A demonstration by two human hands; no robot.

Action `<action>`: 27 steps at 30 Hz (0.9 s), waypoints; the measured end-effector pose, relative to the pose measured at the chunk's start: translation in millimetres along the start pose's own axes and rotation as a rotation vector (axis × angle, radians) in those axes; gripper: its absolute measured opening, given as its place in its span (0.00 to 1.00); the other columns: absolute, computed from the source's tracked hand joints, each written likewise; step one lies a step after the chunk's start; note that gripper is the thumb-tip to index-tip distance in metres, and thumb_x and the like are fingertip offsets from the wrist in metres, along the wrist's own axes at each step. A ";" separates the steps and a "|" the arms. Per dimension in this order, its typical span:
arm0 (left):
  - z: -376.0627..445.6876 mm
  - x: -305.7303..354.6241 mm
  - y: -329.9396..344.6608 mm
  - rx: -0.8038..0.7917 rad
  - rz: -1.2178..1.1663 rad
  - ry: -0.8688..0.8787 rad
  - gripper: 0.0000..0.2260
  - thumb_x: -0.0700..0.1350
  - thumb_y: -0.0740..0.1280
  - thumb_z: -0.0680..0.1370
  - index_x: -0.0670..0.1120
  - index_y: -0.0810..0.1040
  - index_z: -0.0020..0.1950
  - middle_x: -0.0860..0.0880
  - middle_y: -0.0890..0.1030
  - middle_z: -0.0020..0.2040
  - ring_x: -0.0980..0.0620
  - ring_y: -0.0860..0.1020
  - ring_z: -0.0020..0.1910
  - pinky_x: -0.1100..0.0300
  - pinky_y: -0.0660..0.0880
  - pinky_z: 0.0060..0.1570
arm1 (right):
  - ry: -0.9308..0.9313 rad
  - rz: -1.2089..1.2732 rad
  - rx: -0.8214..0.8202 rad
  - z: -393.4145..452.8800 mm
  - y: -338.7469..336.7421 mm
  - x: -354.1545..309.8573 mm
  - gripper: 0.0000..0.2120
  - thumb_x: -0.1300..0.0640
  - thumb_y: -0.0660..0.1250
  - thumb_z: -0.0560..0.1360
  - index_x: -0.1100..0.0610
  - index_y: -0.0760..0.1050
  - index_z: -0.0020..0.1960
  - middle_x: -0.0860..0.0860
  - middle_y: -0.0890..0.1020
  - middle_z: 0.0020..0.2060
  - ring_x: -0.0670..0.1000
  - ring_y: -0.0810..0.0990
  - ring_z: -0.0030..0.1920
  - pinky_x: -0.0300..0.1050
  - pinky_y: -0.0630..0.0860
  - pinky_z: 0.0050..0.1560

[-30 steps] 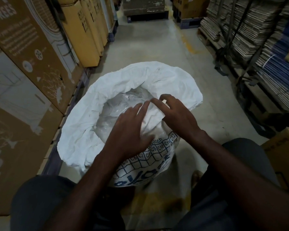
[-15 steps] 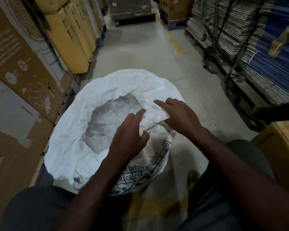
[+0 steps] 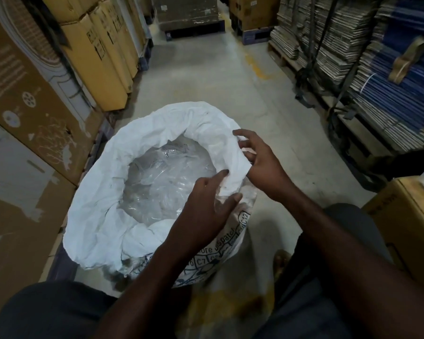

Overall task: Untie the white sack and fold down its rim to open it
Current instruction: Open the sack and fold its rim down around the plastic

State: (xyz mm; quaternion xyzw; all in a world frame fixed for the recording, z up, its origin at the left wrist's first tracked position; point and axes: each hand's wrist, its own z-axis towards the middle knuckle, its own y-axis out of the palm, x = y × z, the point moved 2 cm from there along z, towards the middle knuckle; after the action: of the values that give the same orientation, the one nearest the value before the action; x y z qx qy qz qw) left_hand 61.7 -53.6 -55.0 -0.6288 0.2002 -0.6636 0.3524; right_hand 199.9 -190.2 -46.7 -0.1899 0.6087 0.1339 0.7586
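The white sack (image 3: 101, 211) stands open on the floor between my knees, its rim rolled outward all round. A clear plastic liner (image 3: 162, 189) shows inside the mouth. My left hand (image 3: 203, 214) rests on the near right part of the rim, with fingers and thumb pinching the rolled white fabric. My right hand (image 3: 262, 162) is at the right side of the rim, fingers curled round the fold. Black printed lettering runs along the sack's near side under my left wrist.
Tall cardboard boxes (image 3: 34, 99) line the left side, right against the sack. Stacks of flattened cartons (image 3: 377, 77) on pallets fill the right. A brown box (image 3: 406, 231) stands by my right knee. A concrete aisle (image 3: 206, 77) runs ahead to more pallets.
My right hand has slid outward along the rim to the sack's right side. My left hand has moved right, onto the near right rim. The mouth looks wider, with more liner showing.
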 end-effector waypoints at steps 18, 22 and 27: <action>-13.1 -9.9 68.1 -0.243 -0.005 -0.027 0.25 0.61 0.76 0.77 0.51 0.70 0.64 0.52 0.72 0.60 0.52 0.76 0.57 0.63 0.74 0.54 | 0.582 0.541 0.338 -7.5 -28.3 9.9 0.10 0.74 0.68 0.71 0.61 0.73 0.39 0.51 0.74 0.32 0.50 0.71 0.35 0.40 0.70 0.33; 15.3 2.5 20.6 -0.269 0.135 0.019 0.15 0.66 0.68 0.80 0.56 0.80 0.55 0.58 0.83 0.50 0.57 0.82 0.48 0.56 0.81 0.53 | 0.457 0.470 0.329 -6.0 -29.7 0.3 0.20 0.69 0.73 0.75 0.59 0.78 0.66 0.67 0.86 0.50 0.56 0.83 0.46 0.51 0.82 0.50; 61.5 15.5 -22.7 0.025 0.477 0.417 0.28 0.42 0.77 0.76 0.58 0.73 0.73 0.54 0.75 0.72 0.48 0.74 0.69 0.44 0.78 0.62 | 0.424 0.274 0.351 -5.3 -26.2 -7.9 0.20 0.65 0.72 0.73 0.52 0.76 0.64 0.64 0.87 0.49 0.55 0.85 0.42 0.54 0.83 0.48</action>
State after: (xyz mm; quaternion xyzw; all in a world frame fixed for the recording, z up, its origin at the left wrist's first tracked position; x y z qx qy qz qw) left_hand 117.4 -38.7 -20.2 -0.4101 0.4020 -0.6792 0.4571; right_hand 204.9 -215.7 -36.7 0.0042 0.7873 0.0851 0.6107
